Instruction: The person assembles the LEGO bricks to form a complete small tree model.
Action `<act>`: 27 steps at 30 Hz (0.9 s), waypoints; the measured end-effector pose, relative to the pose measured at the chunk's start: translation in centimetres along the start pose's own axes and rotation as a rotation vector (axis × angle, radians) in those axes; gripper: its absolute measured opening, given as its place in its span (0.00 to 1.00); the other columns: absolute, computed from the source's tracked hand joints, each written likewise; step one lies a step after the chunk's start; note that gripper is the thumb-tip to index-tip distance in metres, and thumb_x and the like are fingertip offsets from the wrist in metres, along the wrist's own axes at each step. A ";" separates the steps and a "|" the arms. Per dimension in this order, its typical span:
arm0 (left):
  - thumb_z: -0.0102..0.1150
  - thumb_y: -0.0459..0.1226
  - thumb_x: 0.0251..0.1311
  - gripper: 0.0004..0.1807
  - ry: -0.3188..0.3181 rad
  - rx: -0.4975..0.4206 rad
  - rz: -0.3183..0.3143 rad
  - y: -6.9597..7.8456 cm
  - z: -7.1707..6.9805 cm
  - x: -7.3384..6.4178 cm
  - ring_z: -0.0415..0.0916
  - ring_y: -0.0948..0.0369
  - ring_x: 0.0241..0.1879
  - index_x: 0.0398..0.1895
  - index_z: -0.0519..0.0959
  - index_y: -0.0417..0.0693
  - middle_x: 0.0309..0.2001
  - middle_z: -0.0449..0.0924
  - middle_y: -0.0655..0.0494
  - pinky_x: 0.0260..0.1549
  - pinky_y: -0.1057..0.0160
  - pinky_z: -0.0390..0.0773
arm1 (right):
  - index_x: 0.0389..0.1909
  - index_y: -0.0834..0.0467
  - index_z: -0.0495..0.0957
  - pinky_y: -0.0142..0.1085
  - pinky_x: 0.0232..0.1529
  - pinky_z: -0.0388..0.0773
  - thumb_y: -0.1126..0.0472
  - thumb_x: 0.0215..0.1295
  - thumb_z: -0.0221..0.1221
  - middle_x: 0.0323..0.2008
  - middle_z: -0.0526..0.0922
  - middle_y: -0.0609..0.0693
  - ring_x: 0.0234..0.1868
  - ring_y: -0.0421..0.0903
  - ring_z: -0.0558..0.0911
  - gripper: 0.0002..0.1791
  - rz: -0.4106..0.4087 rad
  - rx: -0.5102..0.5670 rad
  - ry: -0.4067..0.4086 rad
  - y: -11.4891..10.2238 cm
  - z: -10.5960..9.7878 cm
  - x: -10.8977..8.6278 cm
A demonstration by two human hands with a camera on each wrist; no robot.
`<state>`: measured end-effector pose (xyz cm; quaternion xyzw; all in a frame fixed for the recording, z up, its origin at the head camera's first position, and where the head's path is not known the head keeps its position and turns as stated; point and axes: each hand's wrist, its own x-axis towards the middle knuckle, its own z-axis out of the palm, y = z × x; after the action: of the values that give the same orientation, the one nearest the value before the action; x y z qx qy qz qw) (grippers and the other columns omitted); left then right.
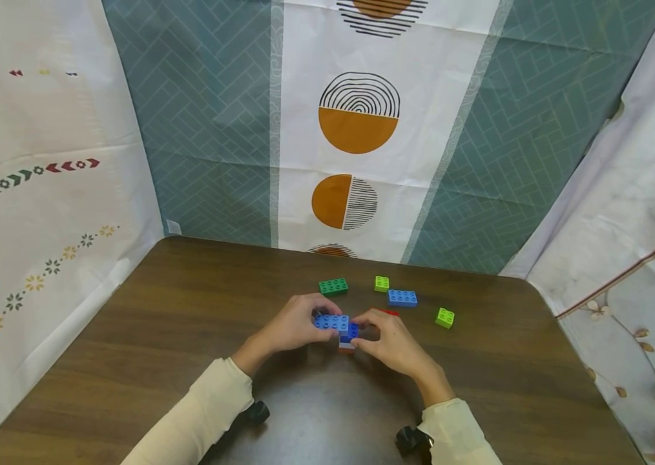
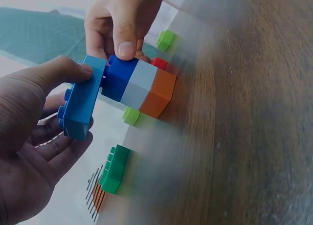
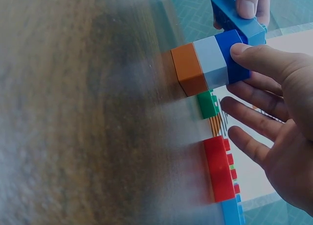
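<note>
brown tabletop (image 1: 188,297) carries a red brick (image 3: 219,168), partly hidden by hands (image 1: 295,324) (image 1: 394,342) pinching blue bricks (image 2: 83,102) (image 2: 119,79).

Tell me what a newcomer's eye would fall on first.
Probably the orange, white and dark blue brick tower on the wooden table, held by the right hand. Next, the lighter blue brick the left hand holds at the tower's top. Behind, orange half-circles on the cloth stand out.

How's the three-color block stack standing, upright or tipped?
Upright: the orange block is lowest, toward the table, the white block is in the middle and the dark blue block is on top.
</note>
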<state>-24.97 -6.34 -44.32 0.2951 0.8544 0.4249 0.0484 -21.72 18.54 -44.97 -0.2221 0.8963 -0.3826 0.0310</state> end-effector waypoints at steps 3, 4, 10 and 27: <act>0.73 0.41 0.59 0.18 -0.007 0.018 0.010 0.1 0.1 0.0 0.77 0.62 0.48 0.52 0.85 0.53 0.51 0.85 0.57 0.51 0.60 0.83 | 0.56 0.54 0.83 0.52 0.58 0.83 0.57 0.65 0.70 0.48 0.86 0.46 0.54 0.51 0.83 0.19 0.002 -0.003 0.000 0.0 0.0 0.0; 0.73 0.41 0.59 0.18 -0.009 0.025 0.013 0.1 0.1 0.0 0.77 0.62 0.48 0.52 0.85 0.53 0.51 0.85 0.57 0.51 0.60 0.83 | 0.56 0.54 0.83 0.52 0.58 0.83 0.57 0.65 0.70 0.48 0.86 0.46 0.54 0.51 0.83 0.19 0.003 -0.003 0.000 0.0 0.0 -0.1; 0.72 0.42 0.59 0.18 -0.010 0.053 0.017 0.4 0.2 0.1 0.77 0.62 0.48 0.52 0.85 0.53 0.51 0.85 0.57 0.50 0.60 0.82 | 0.57 0.54 0.82 0.52 0.58 0.83 0.56 0.65 0.70 0.49 0.86 0.45 0.54 0.51 0.83 0.20 0.009 -0.004 0.000 0.1 0.1 -0.1; 0.73 0.43 0.57 0.17 0.010 0.106 0.039 0.9 0.4 0.4 0.76 0.62 0.48 0.50 0.86 0.53 0.49 0.86 0.57 0.49 0.61 0.80 | 0.57 0.54 0.82 0.53 0.58 0.82 0.57 0.65 0.70 0.49 0.86 0.46 0.54 0.51 0.83 0.20 0.004 -0.009 0.000 0.1 0.0 0.0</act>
<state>-24.75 -5.48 -43.83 0.3117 0.8700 0.3815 0.0204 -21.76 18.61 -45.06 -0.2204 0.8985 -0.3784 0.0306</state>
